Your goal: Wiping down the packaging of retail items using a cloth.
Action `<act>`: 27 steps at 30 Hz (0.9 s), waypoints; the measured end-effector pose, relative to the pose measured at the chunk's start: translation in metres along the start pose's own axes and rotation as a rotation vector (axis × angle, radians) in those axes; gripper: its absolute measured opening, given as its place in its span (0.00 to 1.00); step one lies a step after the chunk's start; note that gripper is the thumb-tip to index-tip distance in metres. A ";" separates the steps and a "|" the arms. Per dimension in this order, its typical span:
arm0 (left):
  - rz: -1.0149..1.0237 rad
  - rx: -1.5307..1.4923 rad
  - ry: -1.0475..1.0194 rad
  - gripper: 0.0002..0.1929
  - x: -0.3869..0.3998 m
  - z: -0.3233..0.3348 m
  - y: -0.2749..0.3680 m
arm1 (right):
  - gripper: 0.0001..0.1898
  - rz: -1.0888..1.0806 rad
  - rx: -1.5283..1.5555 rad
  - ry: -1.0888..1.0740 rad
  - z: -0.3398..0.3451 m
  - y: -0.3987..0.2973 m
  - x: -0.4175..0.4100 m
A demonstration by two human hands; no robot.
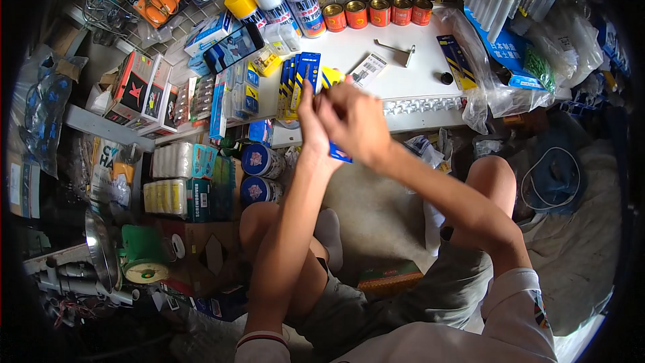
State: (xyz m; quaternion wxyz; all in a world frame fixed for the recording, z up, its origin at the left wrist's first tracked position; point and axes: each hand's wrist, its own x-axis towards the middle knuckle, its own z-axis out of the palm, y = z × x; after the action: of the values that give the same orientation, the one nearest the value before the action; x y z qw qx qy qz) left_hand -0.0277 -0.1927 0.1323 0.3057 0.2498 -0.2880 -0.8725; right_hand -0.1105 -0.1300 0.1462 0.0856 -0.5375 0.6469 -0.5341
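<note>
A blue and yellow carded package (pixel 340 152) is in my left hand (pixel 313 128), its blue end showing below the palm. My right hand (pixel 360 121), slightly blurred, meets the left over the package, and its fingertips are hard to make out. Just beyond the left fingers, several blue and yellow carded drill bits (pixel 305 71) stand in a row on the white shelf (pixel 418 80). A white label card (pixel 370 69) with a printed code lies behind my right hand. Farther right are a metal hook bracket (pixel 398 51), a small black cap (pixel 446 78) and another carded bit (pixel 456 62).
Spray cans (pixel 302 2) and several red tins (pixel 380 12) line the shelf's back. A smartphone (pixel 233 48) leans at the left near small plastic boxes (pixel 245 92). Plastic bags (pixel 478 106) hang over the right edge. A green scale (pixel 143 254) stands lower left.
</note>
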 end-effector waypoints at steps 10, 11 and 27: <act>0.129 -0.073 0.076 0.42 0.001 -0.007 0.014 | 0.14 -0.036 0.076 -0.047 0.005 -0.014 -0.008; 0.211 -0.119 0.080 0.41 0.004 -0.015 0.017 | 0.13 -0.042 0.083 -0.097 0.001 -0.019 -0.017; 0.107 -0.175 -0.122 0.26 -0.010 0.025 -0.001 | 0.18 0.113 -0.037 0.127 -0.015 0.016 0.016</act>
State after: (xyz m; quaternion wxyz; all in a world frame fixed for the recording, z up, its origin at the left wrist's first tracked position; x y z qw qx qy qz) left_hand -0.0363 -0.1767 0.1520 0.3544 0.1529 -0.2418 -0.8903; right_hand -0.1372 -0.1361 0.1471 0.0644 -0.4669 0.6900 -0.5493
